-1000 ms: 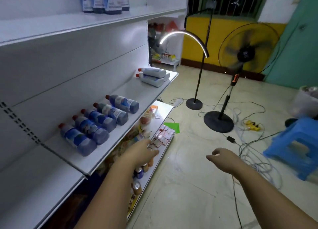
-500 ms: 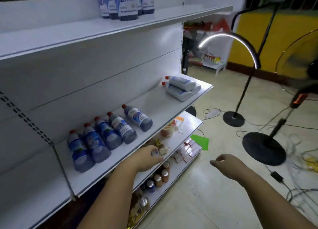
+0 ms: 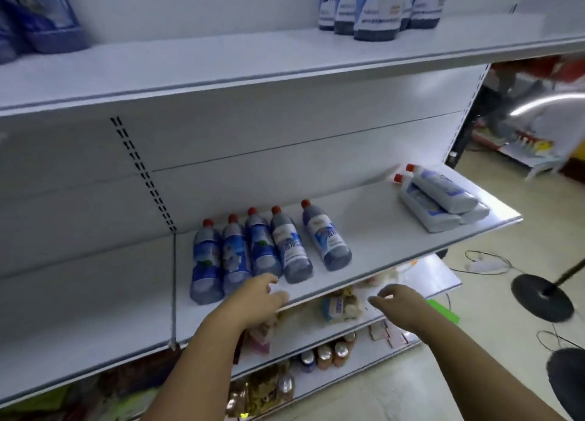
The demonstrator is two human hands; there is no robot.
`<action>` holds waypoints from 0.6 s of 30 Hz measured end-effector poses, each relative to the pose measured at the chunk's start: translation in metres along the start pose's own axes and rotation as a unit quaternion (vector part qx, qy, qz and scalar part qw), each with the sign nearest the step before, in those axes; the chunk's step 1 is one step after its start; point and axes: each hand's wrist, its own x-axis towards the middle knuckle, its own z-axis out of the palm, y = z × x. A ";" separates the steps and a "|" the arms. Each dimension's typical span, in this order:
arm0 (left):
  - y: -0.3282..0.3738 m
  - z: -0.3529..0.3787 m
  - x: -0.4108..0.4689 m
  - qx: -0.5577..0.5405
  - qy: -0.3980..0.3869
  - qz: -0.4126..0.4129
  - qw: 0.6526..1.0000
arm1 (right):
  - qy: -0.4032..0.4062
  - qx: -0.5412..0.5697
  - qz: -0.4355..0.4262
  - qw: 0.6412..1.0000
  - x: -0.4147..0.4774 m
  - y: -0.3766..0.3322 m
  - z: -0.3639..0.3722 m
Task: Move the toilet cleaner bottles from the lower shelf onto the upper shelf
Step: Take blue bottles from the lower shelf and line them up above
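Several blue toilet cleaner bottles with red caps lie side by side on the lower white shelf. More of them stand upright on the upper shelf, in a cluster at its right. My left hand hovers over the lower shelf's front edge, just in front of the lying bottles, fingers apart and holding nothing. My right hand is to the right, below the shelf edge, fingers loosely spread and empty.
White flat bottles with red caps are stacked at the lower shelf's right end. Blue refill pouches stand on the upper shelf's left. Lower shelves hold small bottles and packets. Lamp and fan bases and cables lie on the floor at right.
The view has turned left and closer to the shelving. Both hands have risen, my left one reaching the lower shelf's front edge near the lying bottles.
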 end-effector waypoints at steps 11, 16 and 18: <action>0.020 0.009 0.072 -0.042 0.120 0.042 0.991 | 0.000 0.109 -0.022 0.994 0.075 -0.061 0.001; 0.031 0.007 0.083 -0.046 0.127 0.013 0.991 | -0.012 0.095 -0.033 0.995 0.106 -0.085 0.007; 0.037 0.007 0.086 -0.049 0.131 -0.010 0.990 | -0.029 0.028 -0.053 0.998 0.113 -0.087 0.014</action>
